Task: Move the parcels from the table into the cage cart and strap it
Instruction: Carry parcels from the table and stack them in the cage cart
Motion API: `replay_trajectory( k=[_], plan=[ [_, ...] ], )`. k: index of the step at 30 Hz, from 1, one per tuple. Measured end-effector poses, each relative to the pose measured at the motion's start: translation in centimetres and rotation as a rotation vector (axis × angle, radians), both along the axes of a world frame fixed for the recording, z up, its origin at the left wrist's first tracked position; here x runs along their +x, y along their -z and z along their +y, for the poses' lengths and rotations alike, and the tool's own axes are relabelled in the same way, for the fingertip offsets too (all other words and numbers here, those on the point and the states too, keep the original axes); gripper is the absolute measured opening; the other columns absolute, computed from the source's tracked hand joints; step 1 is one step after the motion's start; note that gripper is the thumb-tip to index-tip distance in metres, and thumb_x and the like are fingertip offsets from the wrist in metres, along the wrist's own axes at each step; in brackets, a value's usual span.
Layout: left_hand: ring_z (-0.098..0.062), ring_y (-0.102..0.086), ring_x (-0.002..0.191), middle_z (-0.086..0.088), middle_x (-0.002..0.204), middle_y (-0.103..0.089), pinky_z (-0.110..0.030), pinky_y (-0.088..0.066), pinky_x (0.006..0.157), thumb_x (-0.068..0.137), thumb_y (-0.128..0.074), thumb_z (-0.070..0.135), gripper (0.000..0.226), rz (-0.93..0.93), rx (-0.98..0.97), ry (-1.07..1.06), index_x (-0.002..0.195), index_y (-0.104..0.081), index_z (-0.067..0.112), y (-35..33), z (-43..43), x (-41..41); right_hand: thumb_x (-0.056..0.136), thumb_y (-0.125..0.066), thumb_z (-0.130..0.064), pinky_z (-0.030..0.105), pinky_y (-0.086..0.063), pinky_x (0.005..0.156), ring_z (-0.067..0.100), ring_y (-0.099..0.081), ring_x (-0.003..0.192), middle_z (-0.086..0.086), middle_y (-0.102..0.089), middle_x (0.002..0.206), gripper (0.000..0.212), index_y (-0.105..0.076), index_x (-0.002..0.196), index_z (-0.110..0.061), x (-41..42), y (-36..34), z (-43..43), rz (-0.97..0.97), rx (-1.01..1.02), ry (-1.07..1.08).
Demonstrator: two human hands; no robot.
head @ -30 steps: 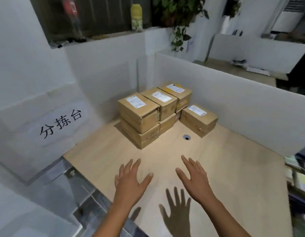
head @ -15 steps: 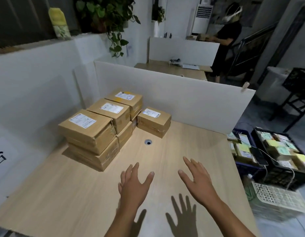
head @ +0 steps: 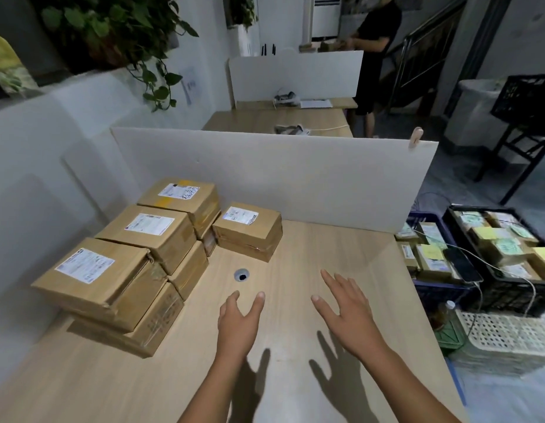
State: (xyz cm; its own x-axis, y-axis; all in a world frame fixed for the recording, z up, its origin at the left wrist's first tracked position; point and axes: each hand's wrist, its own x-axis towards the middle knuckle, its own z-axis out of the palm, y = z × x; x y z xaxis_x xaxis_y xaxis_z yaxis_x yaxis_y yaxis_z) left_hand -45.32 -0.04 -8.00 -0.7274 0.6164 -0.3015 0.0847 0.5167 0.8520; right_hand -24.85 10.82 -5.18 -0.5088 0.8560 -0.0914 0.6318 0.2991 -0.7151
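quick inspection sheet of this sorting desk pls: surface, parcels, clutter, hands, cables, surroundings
surface: wooden table with a round cable hole.
job's things: stacked parcels, two layers high along the left wall; single parcel beside them near the divider; cage cart and strap, nothing seen.
clutter: nothing seen on the table.
hands: left hand and right hand open over the table, holding nothing.
cables: white cable running over the black crate right of the table.
surroundings: white divider, hanging plant, a person at a farther desk.
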Motion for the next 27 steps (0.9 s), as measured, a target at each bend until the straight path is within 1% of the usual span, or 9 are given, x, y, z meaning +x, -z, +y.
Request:
replay_trajectory(
  k=[5,8,10,15,18,20,23,24,27],
  plan=[
    [-0.03,-0.045,0.142,-0.005,0.162,-0.036,-0.045,-0.039,0.115,0.095,-0.058,0.069,0.083,-0.103,-0.014,-0.065,0.158,-0.034,0.021,1.1,6.4,-4.2,0.099,-0.042,-0.065,0.05,-0.008,0.128,0.016,-0.002,0.16,-0.005,-0.02,0.172,0.065,-0.023,0.159,-0.049,-3.6,1.0,5.2,-0.014,-0.012,-0.002],
    [-0.029,-0.043,0.143,-0.006,0.162,-0.037,-0.036,-0.034,0.105,0.096,-0.059,0.065,0.083,-0.161,-0.023,-0.116,0.159,-0.032,0.017,2.8,10.6,-7.2,0.1,-0.044,-0.064,0.051,-0.007,0.128,0.015,-0.001,0.16,-0.005,-0.019,0.172,0.064,-0.022,0.159,-0.05,-6.2,2.4,8.3,-0.031,-0.03,-0.03],
    [-0.029,-0.041,0.144,-0.005,0.163,-0.035,-0.035,-0.032,0.1,0.096,-0.06,0.064,0.085,-0.2,-0.032,-0.148,0.16,-0.029,0.017,4.3,13.6,-9.2,0.1,-0.043,-0.065,0.05,-0.006,0.129,0.014,0.001,0.16,-0.007,-0.017,0.172,0.064,-0.021,0.159,-0.051,-8.1,3.5,10.4,-0.046,-0.044,-0.046],
    [-0.034,-0.039,0.146,-0.008,0.165,-0.031,-0.047,-0.036,0.115,0.088,-0.07,0.066,0.104,-0.337,-0.008,-0.25,0.164,-0.014,0.022,8.1,21.4,-14.4,0.099,-0.039,-0.072,0.053,-0.006,0.129,0.011,0.005,0.159,-0.014,-0.012,0.172,0.065,-0.014,0.158,-0.059,-12.8,6.9,15.5,-0.039,-0.074,-0.052],
    [-0.028,-0.048,0.138,-0.005,0.157,-0.041,-0.045,-0.04,0.117,0.078,-0.079,0.066,0.113,-0.445,0.077,-0.384,0.162,-0.021,0.018,10.1,26.9,-17.5,0.095,-0.039,-0.073,0.052,-0.006,0.129,0.007,0.005,0.158,-0.017,-0.01,0.172,0.069,-0.011,0.157,-0.06,-15.4,9.2,18.7,-0.055,-0.102,-0.046],
    [-0.025,-0.055,0.134,-0.004,0.153,-0.05,-0.042,-0.044,0.115,0.072,-0.083,0.068,0.118,-0.506,0.129,-0.481,0.163,-0.026,0.02,11.6,30.2,-19.0,0.091,-0.035,-0.075,0.052,-0.008,0.128,0.009,0.004,0.159,-0.014,-0.012,0.172,0.072,-0.013,0.158,-0.058,-16.7,10.7,20.7,-0.061,-0.096,-0.035],
    [-0.025,-0.055,0.136,-0.007,0.154,-0.049,-0.035,-0.042,0.112,0.072,-0.09,0.054,0.135,-0.505,0.21,-0.589,0.166,0.005,0.031,14.0,33.0,-19.7,0.09,-0.028,-0.08,0.058,-0.015,0.126,0.021,-0.004,0.16,-0.005,-0.019,0.172,0.081,-0.019,0.162,-0.045,-17.8,12.5,23.0,-0.084,0.0,-0.043],
    [-0.024,-0.053,0.138,-0.006,0.158,-0.045,-0.033,-0.04,0.111,0.073,-0.089,0.051,0.136,-0.488,0.223,-0.584,0.165,0.009,0.034,14.6,33.2,-19.7,0.089,-0.026,-0.082,0.059,-0.017,0.126,0.023,-0.006,0.16,-0.003,-0.021,0.172,0.085,-0.02,0.163,-0.041,-18.0,13.0,23.6,-0.094,0.024,-0.046],
    [-0.017,-0.052,0.14,0.004,0.16,-0.044,-0.039,-0.039,0.12,0.077,-0.09,0.04,0.124,-0.482,0.232,-0.413,0.165,-0.002,0.038,15.8,33.0,-19.3,0.09,-0.026,-0.084,0.055,-0.016,0.127,0.025,-0.007,0.16,-0.002,-0.022,0.172,0.089,-0.021,0.164,-0.036,-18.0,14.2,25.2,-0.092,0.026,-0.031]
  ],
)
